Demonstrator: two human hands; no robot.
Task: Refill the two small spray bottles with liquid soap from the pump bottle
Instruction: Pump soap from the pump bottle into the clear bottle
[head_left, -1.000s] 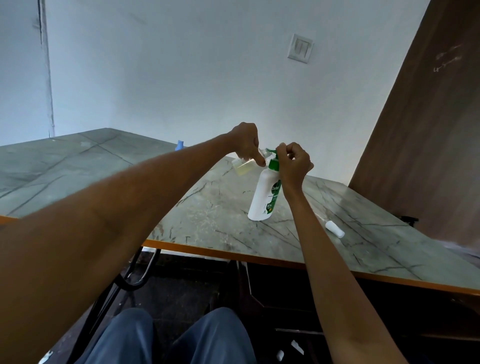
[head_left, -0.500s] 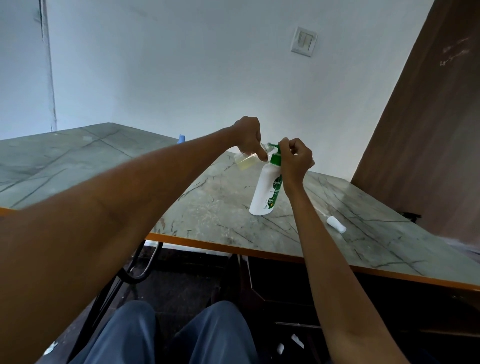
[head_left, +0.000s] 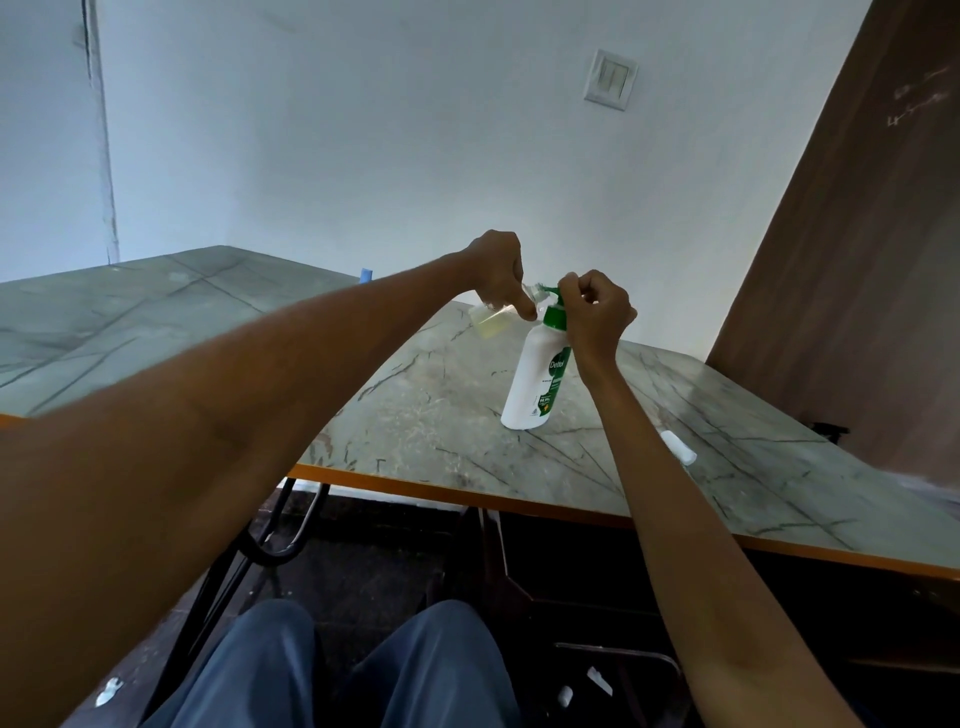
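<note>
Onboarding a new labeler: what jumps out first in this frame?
Two bare forearms reach to mid-frame, where the left hand holds a small clear spray bottle, tilted, at the green pump head of the white pump bottle. The right hand grips that pump head; the bottle stands on the marbled table. A small white cap-like piece lies on the table right of the right forearm.

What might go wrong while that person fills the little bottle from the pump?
1. The small spray bottle is held tilted in the left hand at the green pump nozzle; soap may miss its narrow mouth and drip onto the table.
2. The right hand presses high on the tall pump bottle, which nothing steadies lower down; it might tip.
</note>
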